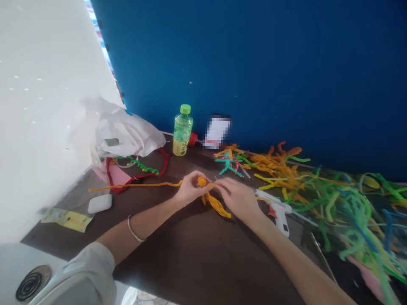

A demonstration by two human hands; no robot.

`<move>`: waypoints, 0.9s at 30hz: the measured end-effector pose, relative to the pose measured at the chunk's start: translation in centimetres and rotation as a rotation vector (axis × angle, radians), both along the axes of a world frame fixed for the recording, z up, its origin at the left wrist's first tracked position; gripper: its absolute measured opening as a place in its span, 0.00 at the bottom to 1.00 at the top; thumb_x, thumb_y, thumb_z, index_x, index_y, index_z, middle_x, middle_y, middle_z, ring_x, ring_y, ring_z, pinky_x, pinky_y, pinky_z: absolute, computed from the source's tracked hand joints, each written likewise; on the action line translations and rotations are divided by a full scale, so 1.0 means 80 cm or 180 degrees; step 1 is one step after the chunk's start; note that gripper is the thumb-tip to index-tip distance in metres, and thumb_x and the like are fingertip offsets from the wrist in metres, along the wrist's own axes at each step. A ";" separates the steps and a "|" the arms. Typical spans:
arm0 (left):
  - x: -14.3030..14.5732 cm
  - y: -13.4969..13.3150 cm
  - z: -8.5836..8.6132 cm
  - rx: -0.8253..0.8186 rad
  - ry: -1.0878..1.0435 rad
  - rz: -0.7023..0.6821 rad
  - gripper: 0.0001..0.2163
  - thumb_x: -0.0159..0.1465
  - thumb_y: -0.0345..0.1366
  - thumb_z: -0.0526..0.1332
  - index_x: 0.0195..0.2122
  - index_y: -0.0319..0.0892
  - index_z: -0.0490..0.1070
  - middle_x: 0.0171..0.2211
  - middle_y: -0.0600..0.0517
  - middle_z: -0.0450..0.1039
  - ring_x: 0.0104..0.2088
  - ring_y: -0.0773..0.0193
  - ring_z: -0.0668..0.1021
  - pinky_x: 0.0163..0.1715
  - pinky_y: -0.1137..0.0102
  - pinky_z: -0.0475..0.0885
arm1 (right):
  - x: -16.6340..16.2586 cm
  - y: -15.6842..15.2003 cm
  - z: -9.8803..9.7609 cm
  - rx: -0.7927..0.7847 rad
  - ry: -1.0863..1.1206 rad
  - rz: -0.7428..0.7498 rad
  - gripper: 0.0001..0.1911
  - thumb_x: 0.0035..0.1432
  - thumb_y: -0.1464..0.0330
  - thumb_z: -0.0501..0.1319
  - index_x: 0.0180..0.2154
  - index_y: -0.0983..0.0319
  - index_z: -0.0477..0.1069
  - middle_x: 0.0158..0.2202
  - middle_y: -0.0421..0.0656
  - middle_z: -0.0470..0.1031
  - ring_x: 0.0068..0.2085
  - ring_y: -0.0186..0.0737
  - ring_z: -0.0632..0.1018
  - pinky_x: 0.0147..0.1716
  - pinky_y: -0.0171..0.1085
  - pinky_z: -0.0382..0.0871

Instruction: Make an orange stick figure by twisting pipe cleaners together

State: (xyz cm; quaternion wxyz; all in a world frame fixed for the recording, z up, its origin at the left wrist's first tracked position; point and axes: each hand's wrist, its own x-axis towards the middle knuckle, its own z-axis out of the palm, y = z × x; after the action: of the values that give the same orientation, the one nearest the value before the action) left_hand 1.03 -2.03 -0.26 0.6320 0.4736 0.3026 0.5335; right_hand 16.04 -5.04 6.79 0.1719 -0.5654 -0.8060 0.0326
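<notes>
Over the middle of the dark table, my left hand point(190, 187) is closed around an orange pipe-cleaner figure point(202, 181), whose round, coiled top shows between thumb and fingers. A bundle of orange strands point(219, 206) hangs from it below my hands. From the left hand a long orange pipe cleaner point(140, 184) stretches out to the left. My right hand point(240, 197) pinches a short orange end beside the coil, its fingertips close to the left thumb. Fingers partly hide where the pieces join.
Right of my hands lie a white glue gun point(281, 212) and a heap of green pipe cleaners point(343, 207). Orange ones point(276, 163) and a small teal figure point(228, 163) lie behind. A bottle point(182, 133), plastic bag point(127, 131), white case point(100, 204) and yellow wrapper point(67, 219) are further left.
</notes>
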 end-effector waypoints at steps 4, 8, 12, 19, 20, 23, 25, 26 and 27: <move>-0.001 -0.001 0.003 0.0031 -0.0068 -0.0150 0.14 0.46 0.31 0.67 0.30 0.38 0.62 0.30 0.52 0.73 0.30 0.70 0.75 0.32 0.74 0.71 | 0.003 0.010 0.009 -0.0737 0.1122 -0.0240 0.07 0.51 0.66 0.57 0.27 0.60 0.72 0.30 0.41 0.76 0.32 0.38 0.75 0.33 0.35 0.65; -0.003 -0.003 0.006 -0.0051 -0.0127 -0.0355 0.15 0.45 0.31 0.68 0.30 0.38 0.62 0.30 0.52 0.72 0.30 0.70 0.75 0.32 0.73 0.71 | 0.012 0.021 0.014 -0.1685 0.2186 -0.0469 0.09 0.44 0.63 0.62 0.26 0.63 0.72 0.25 0.41 0.74 0.26 0.34 0.72 0.25 0.32 0.62; -0.004 -0.004 0.007 -0.0230 -0.0256 -0.0488 0.17 0.42 0.31 0.69 0.29 0.39 0.62 0.30 0.53 0.72 0.30 0.69 0.75 0.32 0.73 0.71 | 0.017 0.026 0.007 -0.2710 0.3023 -0.0845 0.13 0.39 0.62 0.65 0.27 0.64 0.70 0.15 0.34 0.63 0.16 0.24 0.59 0.15 0.28 0.46; -0.003 0.001 0.004 -0.0480 -0.0340 -0.0057 0.17 0.42 0.31 0.69 0.28 0.38 0.62 0.29 0.53 0.73 0.29 0.70 0.75 0.32 0.73 0.71 | 0.007 0.017 -0.015 -0.2561 0.3287 -0.1017 0.14 0.40 0.61 0.63 0.29 0.65 0.71 0.19 0.38 0.68 0.16 0.23 0.58 0.15 0.27 0.42; -0.003 0.001 0.004 -0.0496 -0.0301 0.0001 0.17 0.41 0.31 0.69 0.28 0.38 0.62 0.29 0.53 0.73 0.28 0.71 0.75 0.32 0.74 0.71 | 0.005 0.015 -0.016 -0.2458 0.3126 -0.0996 0.14 0.42 0.61 0.62 0.30 0.65 0.72 0.20 0.39 0.69 0.16 0.23 0.59 0.15 0.28 0.43; -0.003 0.001 0.006 -0.0485 -0.0145 0.0180 0.16 0.41 0.32 0.70 0.27 0.38 0.63 0.28 0.52 0.73 0.27 0.70 0.75 0.30 0.73 0.71 | 0.001 0.010 -0.014 -0.2008 0.2469 -0.0858 0.14 0.46 0.61 0.60 0.30 0.65 0.74 0.23 0.42 0.73 0.19 0.29 0.66 0.17 0.29 0.52; -0.003 0.000 0.008 -0.0451 -0.0029 0.0299 0.16 0.41 0.33 0.69 0.27 0.38 0.63 0.27 0.51 0.73 0.27 0.69 0.75 0.29 0.73 0.71 | -0.002 0.007 -0.011 -0.1719 0.2053 -0.0660 0.14 0.48 0.62 0.58 0.32 0.64 0.75 0.26 0.43 0.76 0.25 0.35 0.72 0.22 0.31 0.60; -0.003 -0.001 0.008 -0.0431 0.0017 0.0351 0.16 0.41 0.33 0.69 0.26 0.38 0.63 0.27 0.51 0.73 0.27 0.69 0.75 0.29 0.73 0.71 | -0.004 0.005 -0.009 -0.1589 0.1842 -0.0562 0.13 0.50 0.63 0.57 0.32 0.64 0.75 0.29 0.44 0.77 0.28 0.37 0.74 0.26 0.33 0.63; -0.003 -0.001 0.008 -0.0415 0.0052 0.0399 0.15 0.41 0.34 0.69 0.26 0.38 0.63 0.27 0.51 0.73 0.27 0.69 0.75 0.29 0.73 0.71 | -0.006 0.003 -0.008 -0.1463 0.1609 -0.0474 0.13 0.51 0.64 0.55 0.32 0.63 0.75 0.30 0.44 0.77 0.31 0.39 0.75 0.29 0.34 0.64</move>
State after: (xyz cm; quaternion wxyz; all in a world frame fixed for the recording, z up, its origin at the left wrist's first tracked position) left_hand 0.81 -2.10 0.38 0.6244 0.4160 0.3708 0.5473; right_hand 15.55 -4.82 6.19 0.2362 -0.6206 -0.6662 0.3396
